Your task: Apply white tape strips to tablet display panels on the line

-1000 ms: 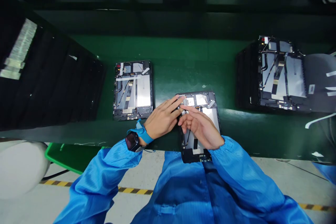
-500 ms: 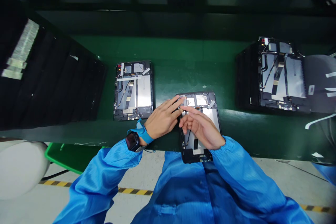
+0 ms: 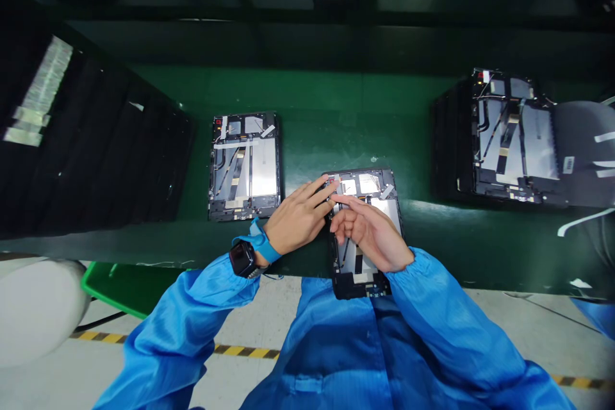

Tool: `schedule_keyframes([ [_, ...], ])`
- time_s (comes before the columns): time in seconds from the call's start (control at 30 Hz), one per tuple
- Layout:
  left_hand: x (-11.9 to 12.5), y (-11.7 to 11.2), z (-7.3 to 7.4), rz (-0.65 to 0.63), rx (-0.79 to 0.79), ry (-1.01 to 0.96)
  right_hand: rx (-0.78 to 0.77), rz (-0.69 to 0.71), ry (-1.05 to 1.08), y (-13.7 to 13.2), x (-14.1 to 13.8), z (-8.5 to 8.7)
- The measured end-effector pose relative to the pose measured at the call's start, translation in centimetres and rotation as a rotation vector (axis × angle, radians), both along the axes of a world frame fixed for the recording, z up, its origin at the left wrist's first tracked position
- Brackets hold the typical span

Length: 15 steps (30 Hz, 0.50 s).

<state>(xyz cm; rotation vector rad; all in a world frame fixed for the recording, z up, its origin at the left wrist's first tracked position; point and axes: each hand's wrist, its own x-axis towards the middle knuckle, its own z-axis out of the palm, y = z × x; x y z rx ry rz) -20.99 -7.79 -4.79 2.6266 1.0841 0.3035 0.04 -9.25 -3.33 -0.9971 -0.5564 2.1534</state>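
Observation:
An opened tablet (image 3: pixel 390 207) lies at the table's front edge, its lower end jutting over. Its bared inside shows a silvery panel, dark flat cables and strips of white tape. My left hand (image 3: pixel 298 216) is open, fingers stretched over the tablet's upper left corner. Across its middle reaches my right hand (image 3: pixel 369 232), index finger straight towards the left fingertips, the other fingers loosely bent. Whether the two hands touch I cannot tell. Both hide the tablet's left side. A second opened tablet (image 3: pixel 264 166) rests just left of my left hand.
A tall row of black stacked units (image 3: pixel 110 154) fills the left. To the right stands a stack topped by another opened tablet (image 3: pixel 538 141), beside a grey cover (image 3: pixel 579 160). The green table (image 3: pixel 327 96) ends near my body. Below its left edge sits a green bin (image 3: pixel 129 285).
My right hand has shifted very slightly to the right, its index finger still at the tablet's upper left. The left hand and both tablets look unmoved.

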Motion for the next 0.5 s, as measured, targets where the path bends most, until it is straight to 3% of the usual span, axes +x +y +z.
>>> schedule_keyframes([
  [0.5, 0.3, 0.4, 1.2, -0.039, 0.007, 0.124, -0.015, -0.006, 0.015, 0.0, -0.1, 0.3],
])
